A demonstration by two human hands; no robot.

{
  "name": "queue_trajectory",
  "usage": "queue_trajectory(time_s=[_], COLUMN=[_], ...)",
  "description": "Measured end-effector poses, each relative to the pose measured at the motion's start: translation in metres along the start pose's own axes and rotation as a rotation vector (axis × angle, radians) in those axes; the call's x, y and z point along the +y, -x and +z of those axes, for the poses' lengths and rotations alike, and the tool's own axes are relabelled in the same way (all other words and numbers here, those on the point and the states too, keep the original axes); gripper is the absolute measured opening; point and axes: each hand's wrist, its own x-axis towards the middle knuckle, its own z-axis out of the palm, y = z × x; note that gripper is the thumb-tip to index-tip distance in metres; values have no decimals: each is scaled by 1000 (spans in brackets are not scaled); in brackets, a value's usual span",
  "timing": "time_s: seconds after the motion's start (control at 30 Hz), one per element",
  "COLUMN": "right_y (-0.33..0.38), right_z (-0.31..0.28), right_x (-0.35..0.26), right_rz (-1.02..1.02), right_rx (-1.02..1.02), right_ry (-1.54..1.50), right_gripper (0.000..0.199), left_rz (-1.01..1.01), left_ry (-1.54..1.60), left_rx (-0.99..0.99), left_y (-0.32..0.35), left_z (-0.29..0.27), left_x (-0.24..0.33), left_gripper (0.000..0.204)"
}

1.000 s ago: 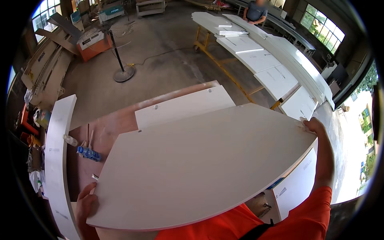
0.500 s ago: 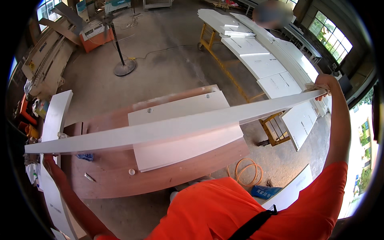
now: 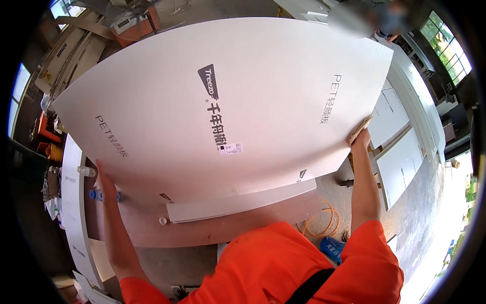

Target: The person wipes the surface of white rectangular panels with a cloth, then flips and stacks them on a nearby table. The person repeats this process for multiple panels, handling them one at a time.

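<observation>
A large white panel point(image 3: 273, 101) with dark printing and a small label spans the view in front of me, its broad face turned toward me. My right hand point(image 3: 360, 139) is closed on its right edge, with a beige cloth point(image 3: 365, 124) between the palm and the board. At the lower left edge my left hand point(image 3: 104, 180) grips the same panel, its fingers partly hidden. Below, a smaller stack of white boards point(image 3: 243, 206) lies on the reddish-brown table point(image 3: 212, 235), mostly covered by the panel.
On the table sit a small white cap point(image 3: 163, 221) and a blue-capped bottle point(image 3: 96, 194). A long white board point(image 3: 72, 177) stands left. White panels point(image 3: 402, 164) rest at the right, where another person point(image 3: 392, 20) is beyond. An orange hose point(image 3: 329, 223) coils on the floor.
The panel has swung from edge-on to face-on, its printed side now showing and hiding the table stack and fan. My right hand has come inward and lower; my left hand moved slightly right and up.
</observation>
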Motion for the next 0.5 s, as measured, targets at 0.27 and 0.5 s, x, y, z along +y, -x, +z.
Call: queue_trajectory(time_s=[0.27, 0.5], right_y=[-23, -34], right_z=[-53, -96], right_x=[93, 142], right_rz=[25, -101], right_rx=[158, 184], right_ry=[868, 1476], right_gripper=[55, 61], left_rz=[-402, -630], left_ry=[-235, -651], left_rx=[195, 304], left_y=[90, 108], left_z=[-30, -21], left_x=[-104, -162], left_gripper=[94, 85])
